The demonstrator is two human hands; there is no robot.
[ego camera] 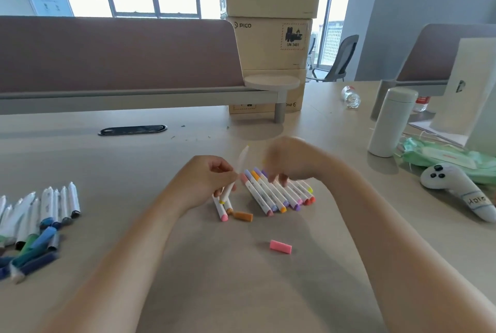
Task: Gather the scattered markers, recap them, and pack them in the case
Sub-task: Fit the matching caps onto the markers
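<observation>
Landmark: row of capped markers (277,196) on the desk (214,292), barrels side by side, with pink, orange, purple and red caps at the near end.
Left hand (206,179): just left of the row; thumb and fingers curled round the white marker in a tight pinch on the barrel.
White marker (228,192): in the left hand, tilted; yellow end down by the desk, blurred upper end leaning toward the row's far end.
Right hand (287,163): over the far half of the row, fingertips pointing down at the barrels. Motion blur — cannot tell how far open it is or whether it holds anything.
Loose markers (222,210): two, flat on the desk left of the row, under the left hand.
Orange cap (243,216): just left of the row's near end, beside the loose markers.
Pink cap (280,247): alone, nearer the camera than the row.
Blue and green markers (40,225): heap well left of the row.
White bottle (389,123): upright, well right of the row — farther back.
White controller (456,190): on its side, right of the row.
</observation>
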